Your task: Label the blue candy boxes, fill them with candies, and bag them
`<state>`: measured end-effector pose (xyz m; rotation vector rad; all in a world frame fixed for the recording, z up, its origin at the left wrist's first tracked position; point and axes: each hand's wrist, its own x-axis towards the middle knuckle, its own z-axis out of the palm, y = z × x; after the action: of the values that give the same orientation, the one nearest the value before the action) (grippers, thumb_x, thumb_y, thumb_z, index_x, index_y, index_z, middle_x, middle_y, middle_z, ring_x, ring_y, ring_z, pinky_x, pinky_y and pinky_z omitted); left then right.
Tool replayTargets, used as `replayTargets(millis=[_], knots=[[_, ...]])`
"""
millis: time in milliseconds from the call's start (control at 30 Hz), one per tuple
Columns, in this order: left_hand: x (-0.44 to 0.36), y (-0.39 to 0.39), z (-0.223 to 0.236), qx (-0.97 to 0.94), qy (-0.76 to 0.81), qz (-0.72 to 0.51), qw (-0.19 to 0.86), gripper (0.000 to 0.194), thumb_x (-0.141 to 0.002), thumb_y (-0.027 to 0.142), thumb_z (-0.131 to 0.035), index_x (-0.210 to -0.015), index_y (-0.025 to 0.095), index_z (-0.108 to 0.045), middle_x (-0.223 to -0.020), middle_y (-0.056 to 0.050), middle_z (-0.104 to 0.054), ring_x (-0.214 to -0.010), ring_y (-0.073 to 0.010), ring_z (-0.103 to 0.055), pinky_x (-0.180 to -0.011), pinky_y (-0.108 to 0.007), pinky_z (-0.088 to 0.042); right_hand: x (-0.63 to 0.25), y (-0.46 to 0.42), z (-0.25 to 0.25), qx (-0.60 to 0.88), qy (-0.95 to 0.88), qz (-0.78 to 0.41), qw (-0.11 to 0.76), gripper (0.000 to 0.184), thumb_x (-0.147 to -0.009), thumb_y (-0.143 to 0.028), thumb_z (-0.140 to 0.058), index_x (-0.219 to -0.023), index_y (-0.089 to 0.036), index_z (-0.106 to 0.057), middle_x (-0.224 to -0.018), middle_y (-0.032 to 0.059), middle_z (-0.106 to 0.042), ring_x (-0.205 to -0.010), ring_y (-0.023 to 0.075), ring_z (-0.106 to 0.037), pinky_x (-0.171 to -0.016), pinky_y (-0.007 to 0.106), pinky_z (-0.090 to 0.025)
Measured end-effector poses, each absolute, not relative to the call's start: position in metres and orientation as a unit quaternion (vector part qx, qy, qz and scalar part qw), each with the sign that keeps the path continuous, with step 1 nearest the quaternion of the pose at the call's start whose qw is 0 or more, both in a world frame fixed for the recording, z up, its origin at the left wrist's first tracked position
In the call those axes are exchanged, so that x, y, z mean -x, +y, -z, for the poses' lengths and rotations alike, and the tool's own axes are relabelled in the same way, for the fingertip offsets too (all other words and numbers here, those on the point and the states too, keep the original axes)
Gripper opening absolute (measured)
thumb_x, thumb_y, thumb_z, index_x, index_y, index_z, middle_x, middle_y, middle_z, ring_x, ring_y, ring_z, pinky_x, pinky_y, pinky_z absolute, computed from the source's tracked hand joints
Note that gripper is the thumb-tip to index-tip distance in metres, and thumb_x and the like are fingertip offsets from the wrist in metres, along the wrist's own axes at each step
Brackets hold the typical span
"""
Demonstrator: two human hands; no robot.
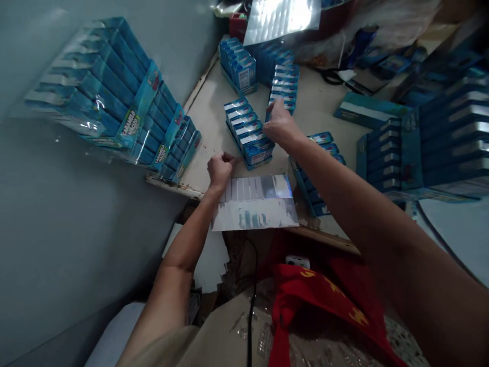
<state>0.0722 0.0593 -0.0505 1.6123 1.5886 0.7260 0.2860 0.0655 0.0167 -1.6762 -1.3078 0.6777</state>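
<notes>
A silvery label sheet point(254, 204) with pale strips lies at the table's front edge, partly overhanging it. Just above its upper left corner is my left hand point(219, 169), its fingers pressed together; whatever they pinch is too small to make out. My right hand point(281, 122) is closed, fingertips down, between a display tray of blue boxes point(248, 130) and a second row of blue boxes point(286, 81) behind it. The hand covers part of that row, and I cannot see what its fingers hold. White strips show on the tops of the boxes in both.
Wrapped stacks of blue boxes point(114, 86) stand at the left by the wall. More filled trays sit at the back point(239, 66), under my right forearm point(311, 188) and at the right point(439, 137). Scissors point(332, 76) and another shiny sheet point(282, 20) are at the back.
</notes>
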Motion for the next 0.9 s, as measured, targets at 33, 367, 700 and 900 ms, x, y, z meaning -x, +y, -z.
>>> replayTargets(millis=[33, 367, 700, 900], knots=[[-0.069, 0.05, 0.049, -0.676, 0.611, -0.266, 0.316, 0.019, -0.085, 0.031, -0.091, -0.083, 0.02, -0.077, -0.083, -0.004, -0.075, -0.082, -0.0198, -0.067, -0.075, -0.029, -0.047, -0.282, 0.05, -0.029, 0.688, -0.551, -0.217, 0.42, 0.02, -0.1, -0.012, -0.065, -0.118, -0.017, -0.056, -0.125, 0.0103, -0.062, -0.117, 0.0228, -0.062, -0.099, 0.035, -0.047], [-0.079, 0.007, 0.056, -0.859, 0.464, -0.088, 0.199, 0.052, -0.078, 0.04, -0.101, -0.122, 0.02, -0.085, -0.127, -0.015, -0.075, -0.126, -0.0362, -0.064, -0.108, -0.045, -0.05, -0.232, -0.142, 0.028, 0.714, -0.677, -0.175, 0.039, 0.029, -0.094, -0.031, -0.083, -0.119, -0.019, -0.073, -0.12, 0.0164, -0.069, -0.108, 0.0311, -0.067, -0.082, 0.036, -0.051], [-0.077, 0.002, 0.053, -0.862, 0.46, -0.106, 0.183, 0.024, -0.093, 0.033, -0.087, -0.113, 0.02, -0.087, -0.118, -0.013, -0.079, -0.12, -0.0327, -0.07, -0.11, -0.044, -0.051, -0.231, -0.169, 0.076, 0.718, -0.677, -0.1, 0.127, 0.03, -0.1, -0.034, -0.08, -0.127, -0.024, -0.073, -0.131, 0.016, -0.07, -0.118, 0.0334, -0.062, -0.097, 0.04, -0.053], [-0.079, 0.005, 0.05, -0.844, 0.482, -0.12, 0.205, 0.013, -0.098, 0.023, -0.078, -0.104, 0.018, -0.088, -0.115, -0.014, -0.079, -0.118, -0.0303, -0.071, -0.106, -0.04, -0.054, -0.234, -0.171, 0.077, 0.706, -0.684, -0.108, 0.15, 0.026, -0.099, -0.035, -0.08, -0.122, -0.024, -0.074, -0.127, 0.0157, -0.071, -0.114, 0.0329, -0.062, -0.097, 0.04, -0.051]])
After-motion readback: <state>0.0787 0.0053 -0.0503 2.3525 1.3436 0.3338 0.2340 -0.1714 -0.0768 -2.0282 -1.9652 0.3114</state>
